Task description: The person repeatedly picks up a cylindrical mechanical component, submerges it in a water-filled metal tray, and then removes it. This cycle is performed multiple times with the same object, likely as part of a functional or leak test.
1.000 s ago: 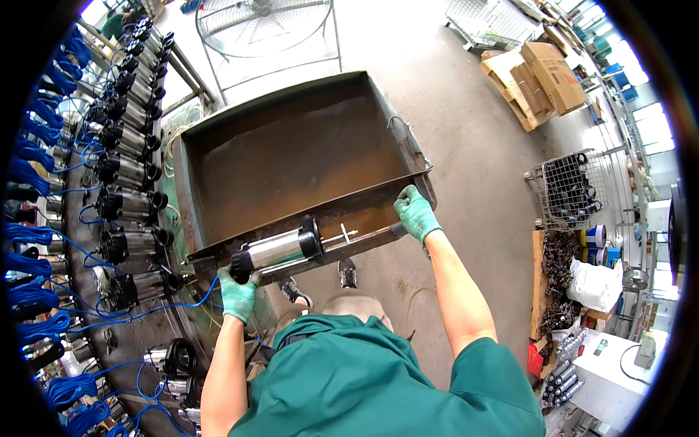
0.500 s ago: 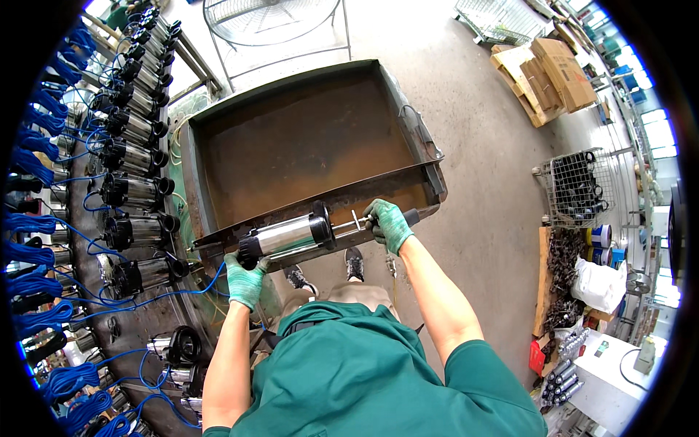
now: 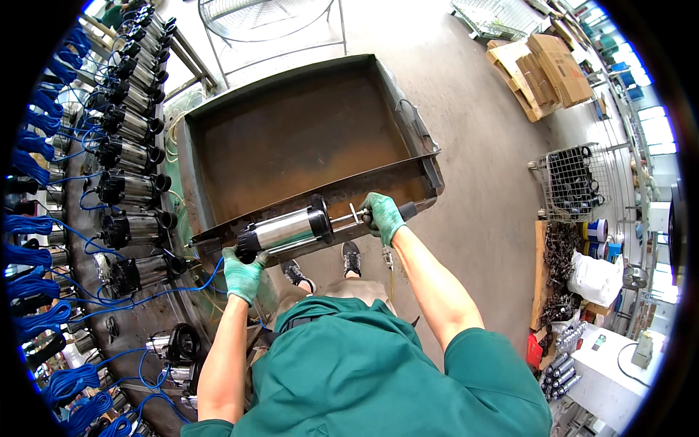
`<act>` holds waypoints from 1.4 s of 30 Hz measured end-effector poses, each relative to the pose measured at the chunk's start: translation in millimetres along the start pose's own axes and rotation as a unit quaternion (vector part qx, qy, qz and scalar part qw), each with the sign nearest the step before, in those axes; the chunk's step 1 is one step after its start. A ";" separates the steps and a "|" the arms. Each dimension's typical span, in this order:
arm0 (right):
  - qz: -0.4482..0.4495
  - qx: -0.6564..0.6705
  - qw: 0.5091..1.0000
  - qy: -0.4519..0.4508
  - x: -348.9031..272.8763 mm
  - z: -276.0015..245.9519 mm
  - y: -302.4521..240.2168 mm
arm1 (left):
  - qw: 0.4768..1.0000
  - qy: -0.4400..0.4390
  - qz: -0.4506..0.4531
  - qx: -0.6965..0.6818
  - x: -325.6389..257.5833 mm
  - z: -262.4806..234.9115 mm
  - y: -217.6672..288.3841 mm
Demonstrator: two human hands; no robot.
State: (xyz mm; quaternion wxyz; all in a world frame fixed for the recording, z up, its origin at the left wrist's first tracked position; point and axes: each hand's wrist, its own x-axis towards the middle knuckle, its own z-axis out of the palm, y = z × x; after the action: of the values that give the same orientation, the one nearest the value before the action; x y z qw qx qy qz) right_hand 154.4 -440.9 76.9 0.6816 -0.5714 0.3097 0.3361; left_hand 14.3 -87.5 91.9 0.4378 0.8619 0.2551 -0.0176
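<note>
Both hands, left hand (image 3: 242, 273), right hand (image 3: 384, 215), gripping steel pump (image 3: 285, 229), over rusty tray (image 3: 306, 135)

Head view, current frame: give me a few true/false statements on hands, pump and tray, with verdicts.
1. The left hand grips the black end of the steel pump cylinder. True.
2. The right hand is bare. False: it wears a green glove.
3. The pump cylinder lies at the near rim of the rusty metal tray. True.
4. The tray is full of pumps. False: its bare rusty floor shows.
5. A row of similar pumps with blue cables runs along the person's left. True.
</note>
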 end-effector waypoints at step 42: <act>-0.476 -0.522 0.675 0.214 9.6 -15.1 -81.4 | 0.999 0.010 -0.034 -0.037 -7.9 -3.6 2.3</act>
State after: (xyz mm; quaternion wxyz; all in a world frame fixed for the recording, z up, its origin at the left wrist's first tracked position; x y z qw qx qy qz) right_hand 225.5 -464.6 113.2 0.2552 -0.9607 -0.0926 -0.0584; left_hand 7.8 -89.3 97.8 0.4655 0.8364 0.2890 -0.0141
